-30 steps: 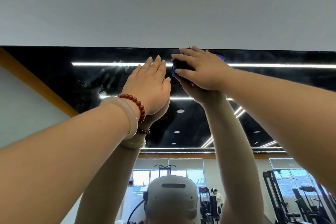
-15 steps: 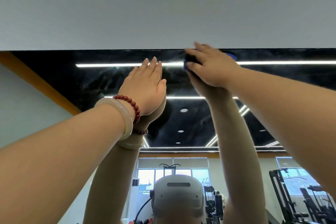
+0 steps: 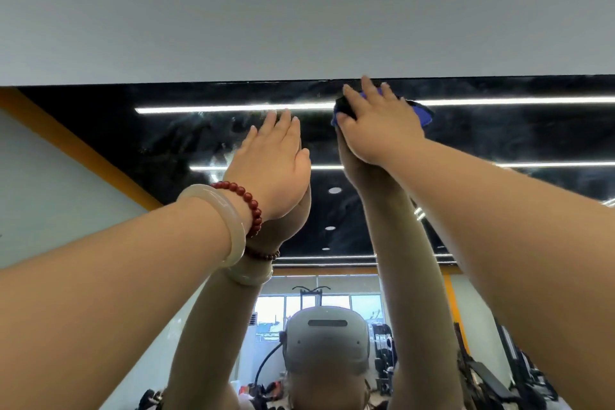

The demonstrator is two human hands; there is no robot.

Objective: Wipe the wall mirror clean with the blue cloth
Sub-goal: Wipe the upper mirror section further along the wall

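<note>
The right hand (image 3: 379, 126) lies on the blue cloth (image 3: 423, 115), fingers spread and fairly straight, pressing it flat against the mirror (image 3: 499, 136) just under the top edge, where the glass meets the grey wall (image 3: 299, 10). Blue folds stick out on both sides of the hand. To its left and a little lower, the left hand (image 3: 273, 163) rests open on the glass, fingers straight and close together. A pale bangle (image 3: 229, 220) and a red bead bracelet (image 3: 253, 205) sit on the left wrist. Hazy smears show on the glass around both hands
</note>
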